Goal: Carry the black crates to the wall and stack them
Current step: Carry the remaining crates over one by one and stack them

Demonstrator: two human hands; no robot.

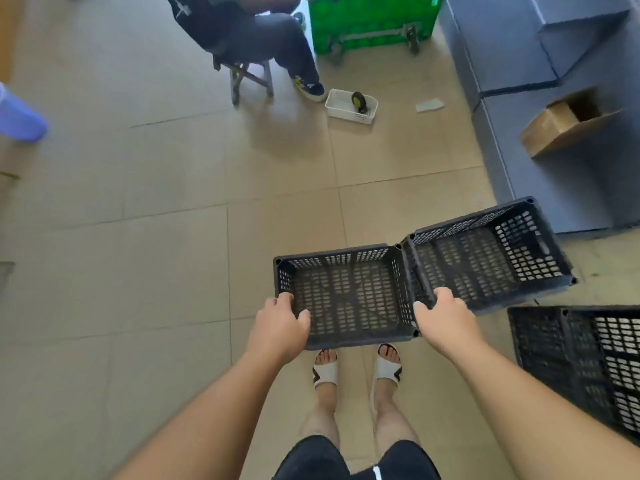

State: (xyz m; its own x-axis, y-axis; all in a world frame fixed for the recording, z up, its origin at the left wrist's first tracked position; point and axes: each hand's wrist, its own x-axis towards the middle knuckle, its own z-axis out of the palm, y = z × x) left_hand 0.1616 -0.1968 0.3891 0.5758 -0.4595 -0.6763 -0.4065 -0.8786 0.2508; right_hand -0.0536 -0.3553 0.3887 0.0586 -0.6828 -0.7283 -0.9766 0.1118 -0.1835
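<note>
Two black perforated crates hang side by side above the tiled floor, in front of my feet. My left hand (pixel 280 327) grips the near-left rim of the left black crate (pixel 346 296), thumb inside. My right hand (pixel 446 317) grips the near-left rim of the right black crate (pixel 485 258), which is tilted and touches the left one at a corner. More black crates (pixel 588 362) stand at the lower right, cut off by the frame edge.
A seated person (pixel 256 39) on a stool is ahead, with a small white basket (pixel 351 106) holding a caster wheel nearby. A green wheeled crate (pixel 370 22) stands at the top. Blue-grey boxes (pixel 554 98) and an open cardboard box (pixel 561 126) line the right.
</note>
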